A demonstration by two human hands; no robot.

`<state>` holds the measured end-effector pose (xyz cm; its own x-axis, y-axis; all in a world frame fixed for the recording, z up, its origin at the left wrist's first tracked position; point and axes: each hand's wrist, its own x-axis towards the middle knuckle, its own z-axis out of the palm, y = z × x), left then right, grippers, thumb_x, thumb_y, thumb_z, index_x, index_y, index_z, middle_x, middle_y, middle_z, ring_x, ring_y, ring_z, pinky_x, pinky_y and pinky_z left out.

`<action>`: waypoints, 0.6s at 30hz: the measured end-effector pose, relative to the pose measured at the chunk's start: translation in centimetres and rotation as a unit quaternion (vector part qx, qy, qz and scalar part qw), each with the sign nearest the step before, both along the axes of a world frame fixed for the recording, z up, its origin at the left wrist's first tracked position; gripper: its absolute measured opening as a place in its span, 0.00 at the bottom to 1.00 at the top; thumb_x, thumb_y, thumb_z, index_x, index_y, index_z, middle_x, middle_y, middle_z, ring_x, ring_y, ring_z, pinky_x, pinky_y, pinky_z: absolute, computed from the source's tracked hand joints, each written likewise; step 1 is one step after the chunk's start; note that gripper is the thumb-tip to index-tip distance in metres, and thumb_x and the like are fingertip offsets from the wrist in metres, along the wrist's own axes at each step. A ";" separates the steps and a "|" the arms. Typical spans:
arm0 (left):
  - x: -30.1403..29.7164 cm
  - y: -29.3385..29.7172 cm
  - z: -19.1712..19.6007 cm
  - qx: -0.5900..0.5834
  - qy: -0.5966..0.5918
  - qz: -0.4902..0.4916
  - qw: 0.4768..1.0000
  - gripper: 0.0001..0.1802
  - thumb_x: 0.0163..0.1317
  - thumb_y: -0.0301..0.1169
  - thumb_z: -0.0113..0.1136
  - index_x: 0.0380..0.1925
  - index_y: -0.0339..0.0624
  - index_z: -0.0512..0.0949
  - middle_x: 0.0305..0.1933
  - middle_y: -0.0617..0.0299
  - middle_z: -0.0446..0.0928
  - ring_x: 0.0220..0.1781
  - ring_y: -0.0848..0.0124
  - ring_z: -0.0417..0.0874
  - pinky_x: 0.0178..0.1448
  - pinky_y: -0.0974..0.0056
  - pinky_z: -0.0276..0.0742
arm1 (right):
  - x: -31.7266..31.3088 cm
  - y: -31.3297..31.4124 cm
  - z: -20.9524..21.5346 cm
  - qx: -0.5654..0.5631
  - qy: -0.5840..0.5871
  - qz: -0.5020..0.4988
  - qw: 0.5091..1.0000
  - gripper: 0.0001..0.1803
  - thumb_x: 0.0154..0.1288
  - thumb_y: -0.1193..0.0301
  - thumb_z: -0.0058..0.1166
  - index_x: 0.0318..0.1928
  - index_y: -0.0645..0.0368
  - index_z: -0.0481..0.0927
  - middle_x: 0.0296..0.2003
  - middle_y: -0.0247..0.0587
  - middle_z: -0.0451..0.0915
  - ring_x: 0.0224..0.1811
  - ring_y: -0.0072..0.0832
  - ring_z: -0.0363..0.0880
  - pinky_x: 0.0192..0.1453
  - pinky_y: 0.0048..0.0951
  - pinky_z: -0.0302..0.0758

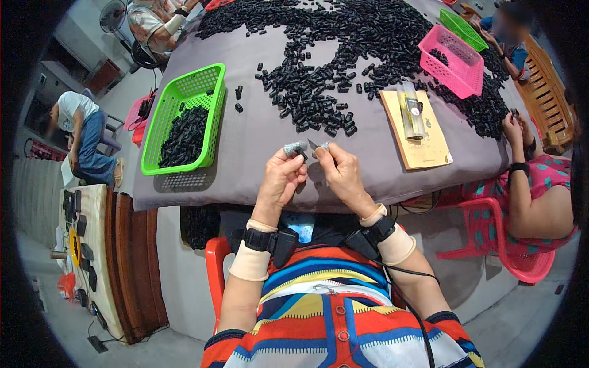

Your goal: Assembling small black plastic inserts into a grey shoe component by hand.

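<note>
Left grip (283, 178) pinches a black piece (300, 155), right grip (343, 176) a blade (312, 145). Short strokes against a steadied piece likely work best.

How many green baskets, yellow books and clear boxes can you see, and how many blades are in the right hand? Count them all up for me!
Green baskets: 2
Yellow book: 1
Clear box: 1
Blade in the right hand: 1
Total: 5
</note>
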<state>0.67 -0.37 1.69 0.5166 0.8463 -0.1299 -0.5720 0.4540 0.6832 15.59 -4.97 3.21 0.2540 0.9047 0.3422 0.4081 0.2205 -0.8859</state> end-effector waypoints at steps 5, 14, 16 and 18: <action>-0.1 0.1 -0.4 0.017 -0.013 -0.004 1.000 0.16 0.60 0.21 0.54 0.49 0.41 0.74 0.35 0.63 0.76 0.31 0.74 0.76 0.32 0.70 0.74 | 0.2 -0.2 0.4 -0.017 -0.048 0.013 0.999 0.15 0.63 0.64 0.53 0.24 0.61 0.71 0.20 0.49 0.73 0.22 0.46 0.73 0.23 0.39 0.64; -0.7 0.4 -1.5 0.009 -0.041 -0.012 0.999 0.18 0.60 0.23 0.55 0.51 0.40 0.73 0.38 0.63 0.77 0.33 0.75 0.76 0.37 0.71 0.75 | -0.4 -0.4 0.2 0.049 -0.143 0.031 0.988 0.13 0.60 0.63 0.55 0.24 0.58 0.73 0.22 0.43 0.74 0.23 0.44 0.75 0.23 0.40 0.67; -0.9 0.6 -1.6 0.011 -0.052 -0.042 0.998 0.18 0.60 0.23 0.55 0.53 0.40 0.72 0.39 0.63 0.78 0.34 0.76 0.77 0.37 0.71 0.75 | -0.5 -0.4 0.2 0.050 -0.141 0.034 0.988 0.13 0.60 0.63 0.55 0.24 0.58 0.73 0.22 0.43 0.74 0.23 0.44 0.75 0.23 0.40 0.67; -0.9 0.6 -1.6 0.008 -0.050 -0.041 0.998 0.19 0.61 0.23 0.55 0.53 0.40 0.72 0.39 0.63 0.78 0.34 0.76 0.77 0.37 0.71 0.75 | -0.5 -0.5 0.2 0.052 -0.139 0.036 0.988 0.13 0.60 0.63 0.55 0.24 0.58 0.73 0.21 0.43 0.74 0.23 0.44 0.75 0.23 0.39 0.67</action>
<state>-0.22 0.24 0.12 0.5946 0.8017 -0.0609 -0.5984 0.4918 0.6325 15.08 -5.45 3.43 0.0737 0.8734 0.4815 0.6123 0.3414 -0.7131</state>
